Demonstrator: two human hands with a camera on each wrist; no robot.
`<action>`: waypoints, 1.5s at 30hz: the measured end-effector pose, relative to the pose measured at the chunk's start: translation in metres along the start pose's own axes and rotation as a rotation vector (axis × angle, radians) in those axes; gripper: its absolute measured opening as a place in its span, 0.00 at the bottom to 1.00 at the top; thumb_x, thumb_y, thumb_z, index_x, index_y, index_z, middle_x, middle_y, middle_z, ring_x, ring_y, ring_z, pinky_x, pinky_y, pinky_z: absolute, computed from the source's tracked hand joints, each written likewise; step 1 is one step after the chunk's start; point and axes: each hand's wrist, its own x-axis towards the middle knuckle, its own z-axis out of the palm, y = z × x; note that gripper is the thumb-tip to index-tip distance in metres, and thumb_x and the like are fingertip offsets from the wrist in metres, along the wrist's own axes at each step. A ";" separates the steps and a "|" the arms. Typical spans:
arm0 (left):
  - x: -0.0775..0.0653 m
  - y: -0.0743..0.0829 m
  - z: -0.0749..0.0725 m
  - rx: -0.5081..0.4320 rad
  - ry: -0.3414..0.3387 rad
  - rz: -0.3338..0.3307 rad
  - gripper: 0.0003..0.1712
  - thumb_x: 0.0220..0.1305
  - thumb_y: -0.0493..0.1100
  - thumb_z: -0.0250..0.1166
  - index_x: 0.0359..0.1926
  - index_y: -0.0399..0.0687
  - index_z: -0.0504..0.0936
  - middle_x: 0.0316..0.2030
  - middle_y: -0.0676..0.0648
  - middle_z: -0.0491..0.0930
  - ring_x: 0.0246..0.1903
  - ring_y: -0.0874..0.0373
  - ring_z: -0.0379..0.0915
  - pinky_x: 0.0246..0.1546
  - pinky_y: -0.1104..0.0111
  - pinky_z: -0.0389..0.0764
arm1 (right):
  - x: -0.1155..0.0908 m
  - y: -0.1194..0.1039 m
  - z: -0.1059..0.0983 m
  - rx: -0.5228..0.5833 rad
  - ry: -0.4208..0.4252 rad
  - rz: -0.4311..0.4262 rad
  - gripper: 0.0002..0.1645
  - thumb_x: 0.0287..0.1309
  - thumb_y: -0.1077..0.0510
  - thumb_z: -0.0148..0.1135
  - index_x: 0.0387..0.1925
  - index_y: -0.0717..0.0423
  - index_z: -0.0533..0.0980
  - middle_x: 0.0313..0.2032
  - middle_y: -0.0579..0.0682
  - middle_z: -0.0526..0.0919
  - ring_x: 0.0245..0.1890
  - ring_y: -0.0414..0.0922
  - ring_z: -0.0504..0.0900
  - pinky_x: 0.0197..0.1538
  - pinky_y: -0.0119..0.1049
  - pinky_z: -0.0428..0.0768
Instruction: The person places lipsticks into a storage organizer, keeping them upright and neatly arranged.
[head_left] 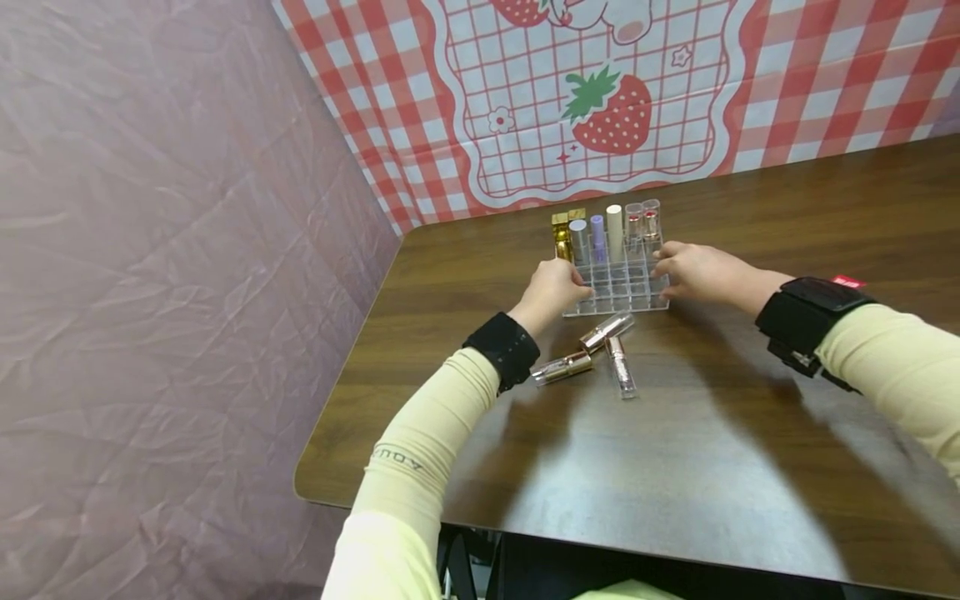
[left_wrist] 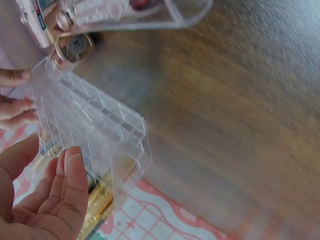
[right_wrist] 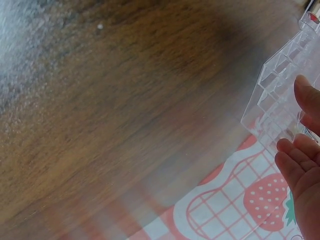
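Note:
A clear, tiered lipstick organizer (head_left: 621, 287) stands on the table between the two hands. My left hand (head_left: 553, 292) is at its left side; in the left wrist view the fingers (left_wrist: 75, 187) are extended, with the thumb apart from them. At the opposite end, my right hand (head_left: 701, 271) has its fingertips right at the organizer's edge, its thumb and straight fingers spread. The back rows carry gold tubes (head_left: 561, 235), a silver tube (head_left: 579, 243), a purple tube (head_left: 597, 240), a cream tube (head_left: 615, 233) and clear-capped lipsticks (head_left: 634, 223). Both palms hold nothing.
Three rose-gold lipsticks lie in front of the organizer: one at the left (head_left: 562, 367), one nearest it (head_left: 606, 332), one at the right (head_left: 621, 368). The wooden table (head_left: 712, 467) ends at a rounded left corner. A red-checked strawberry cloth (head_left: 525, 158) hangs behind.

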 end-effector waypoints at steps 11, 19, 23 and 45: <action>-0.002 0.012 0.023 0.056 -0.047 0.040 0.19 0.55 0.45 0.66 0.12 0.47 0.73 0.11 0.57 0.64 0.12 0.66 0.58 0.16 0.79 0.61 | -0.001 0.000 0.000 -0.003 0.005 0.018 0.17 0.40 0.62 0.71 0.35 0.68 0.79 0.41 0.66 0.74 0.40 0.61 0.77 0.42 0.50 0.77; -0.001 0.019 0.035 0.203 -0.058 0.080 0.23 0.55 0.46 0.65 0.10 0.51 0.65 0.12 0.56 0.68 0.14 0.64 0.64 0.17 0.75 0.66 | -0.001 0.000 0.002 0.003 0.014 0.019 0.17 0.40 0.63 0.71 0.35 0.68 0.79 0.42 0.66 0.74 0.40 0.60 0.77 0.42 0.50 0.77; -0.001 0.023 0.040 0.229 -0.081 0.102 0.23 0.56 0.47 0.64 0.10 0.51 0.65 0.14 0.54 0.70 0.16 0.63 0.67 0.19 0.74 0.68 | -0.001 -0.002 0.002 0.013 0.003 0.030 0.17 0.41 0.63 0.71 0.36 0.68 0.79 0.42 0.66 0.74 0.41 0.60 0.77 0.42 0.49 0.77; 0.001 0.033 0.058 0.367 -0.094 0.091 0.12 0.56 0.49 0.64 0.21 0.51 0.75 0.26 0.53 0.78 0.25 0.61 0.75 0.23 0.71 0.75 | -0.003 0.000 0.002 0.020 0.000 0.039 0.18 0.42 0.63 0.70 0.37 0.68 0.79 0.43 0.67 0.73 0.43 0.61 0.76 0.44 0.49 0.77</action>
